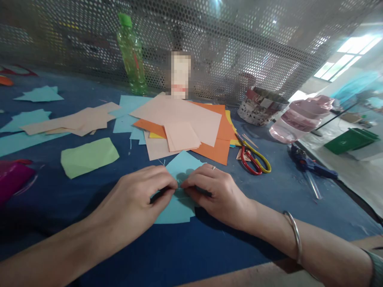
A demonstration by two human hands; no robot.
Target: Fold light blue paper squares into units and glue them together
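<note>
My left hand [140, 199] and my right hand [215, 195] meet at the table's near side, their fingertips pinching a light blue paper sheet [181, 169] along a fold. The fingers hide the sheet's middle. Just beyond the hands lies a loose stack of peach and orange paper [179, 123]. Red-and-yellow-handled scissors [254, 161] rest to the right of it, out of reach of my fingers. On the left lies a pale green folded paper [88, 157].
The blue table covering [191, 251] holds light blue and peach paper cutouts [72, 121], a green plastic bottle [131, 52], a blurred tube [181, 75], a paper-covered cup [261, 105], a pink-lidded jar [299, 119] and a blue glue gun [311, 165]. A perforated metal screen [227, 48] stands behind.
</note>
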